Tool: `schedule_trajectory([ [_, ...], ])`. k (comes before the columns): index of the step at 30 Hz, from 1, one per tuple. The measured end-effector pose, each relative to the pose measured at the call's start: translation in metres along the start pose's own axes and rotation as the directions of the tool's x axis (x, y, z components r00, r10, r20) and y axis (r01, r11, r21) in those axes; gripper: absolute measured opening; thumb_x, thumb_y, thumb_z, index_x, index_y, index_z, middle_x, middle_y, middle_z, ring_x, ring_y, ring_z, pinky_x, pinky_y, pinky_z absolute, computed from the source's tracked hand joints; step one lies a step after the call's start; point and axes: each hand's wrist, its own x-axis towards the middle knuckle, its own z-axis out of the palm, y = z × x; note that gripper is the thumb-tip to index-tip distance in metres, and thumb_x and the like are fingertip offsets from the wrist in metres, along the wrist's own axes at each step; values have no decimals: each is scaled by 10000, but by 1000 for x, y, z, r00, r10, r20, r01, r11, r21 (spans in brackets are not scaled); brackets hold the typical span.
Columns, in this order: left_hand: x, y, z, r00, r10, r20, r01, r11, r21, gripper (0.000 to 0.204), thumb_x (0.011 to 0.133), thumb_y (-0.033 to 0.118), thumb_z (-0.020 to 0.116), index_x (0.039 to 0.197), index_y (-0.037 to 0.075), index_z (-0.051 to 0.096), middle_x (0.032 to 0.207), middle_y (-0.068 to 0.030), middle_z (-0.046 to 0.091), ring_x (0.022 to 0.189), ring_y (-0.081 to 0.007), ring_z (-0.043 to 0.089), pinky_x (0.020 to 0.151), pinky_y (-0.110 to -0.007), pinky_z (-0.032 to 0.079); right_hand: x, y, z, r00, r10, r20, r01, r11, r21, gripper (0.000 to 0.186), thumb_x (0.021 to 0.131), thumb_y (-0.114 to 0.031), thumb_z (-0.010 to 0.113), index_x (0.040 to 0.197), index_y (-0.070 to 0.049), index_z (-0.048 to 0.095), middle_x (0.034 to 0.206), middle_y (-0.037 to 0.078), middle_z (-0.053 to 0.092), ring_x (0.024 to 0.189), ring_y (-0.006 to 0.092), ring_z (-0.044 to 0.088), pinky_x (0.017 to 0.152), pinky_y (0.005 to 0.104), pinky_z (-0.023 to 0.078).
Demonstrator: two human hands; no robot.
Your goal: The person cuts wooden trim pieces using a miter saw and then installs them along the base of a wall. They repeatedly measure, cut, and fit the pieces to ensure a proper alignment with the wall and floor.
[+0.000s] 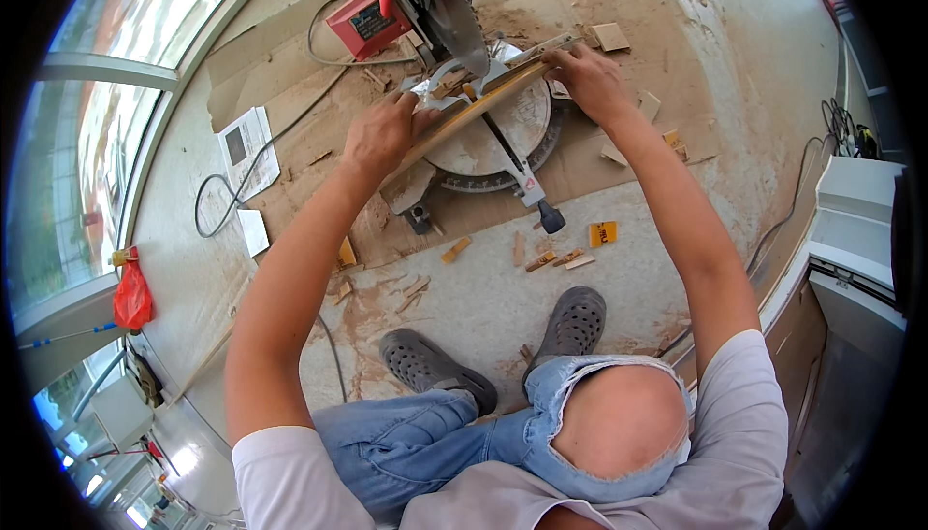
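A long narrow wooden strip (480, 105) lies slantwise across the mitre saw (527, 139), along its fence. My left hand (384, 131) is closed on the strip's left part, and my right hand (590, 79) grips it near the right end with fingers bent over it. Between my hands the round saw blade (452, 32) hangs above the strip, apparently clear of it. Toward me, the saw's dark mitre knob (550, 217) sticks out from the round base. The undersides of both hands are hidden.
Cardboard (290, 110) lies under the saw. Wood offcuts (551, 259) and sawdust litter the floor around my grey clogs (435, 371). A dark cable (215, 203) loops past printed sheets (249, 153) on the left. Behind the saw stands a red box (365, 23). Windows line the left.
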Motion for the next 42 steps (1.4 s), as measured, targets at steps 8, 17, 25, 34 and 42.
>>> schedule_trajectory([
  [8, 53, 1, 42, 984, -94, -152, 75, 989, -128, 379, 882, 304, 726, 1192, 94, 668, 1112, -156, 672, 1024, -364, 661, 883, -457, 533, -38, -6, 14, 984, 40, -175, -13, 988, 154, 141, 897, -251, 724, 1014, -173, 722, 842, 65, 640, 746, 292, 672, 657, 403, 539],
  [17, 72, -2, 57, 970, -121, -210, 91, 985, -148, 283, 820, 202, 740, 1048, 36, 715, 1000, -190, 710, 955, -371, 681, 861, -439, 539, -45, -25, 28, 916, 348, -202, -252, 888, 385, 147, 943, -221, 687, 998, -85, 705, 956, 104, 669, 817, 316, 679, 712, 417, 542],
  [25, 39, -57, -1, 984, -176, -9, 167, 950, -263, 311, 805, 184, 735, 1063, 12, 722, 888, -142, 731, 801, -255, 703, 747, -349, 541, -93, -31, 22, 865, 494, -89, -382, 762, 523, 168, 971, -196, 644, 1071, -72, 697, 998, 114, 681, 839, 273, 669, 733, 370, 526],
  [34, 22, -27, 18, 953, 81, -292, -84, 996, 3, 237, 882, 191, 744, 1094, 86, 742, 1067, -132, 665, 1017, -341, 652, 862, -424, 520, -77, -21, 21, 831, 553, -58, -414, 684, 601, 199, 976, -190, 631, 1102, -50, 695, 1037, 119, 704, 869, 266, 672, 749, 357, 528],
  [42, 92, -1, 50, 997, -72, -21, 72, 997, 22, 284, 809, 327, 777, 891, 55, 787, 870, -188, 727, 867, -355, 704, 781, -450, 542, -76, -53, 20, 811, 584, -12, -391, 558, 732, 183, 979, -163, 634, 1094, -34, 694, 950, 110, 707, 762, 185, 679, 698, 316, 521],
])
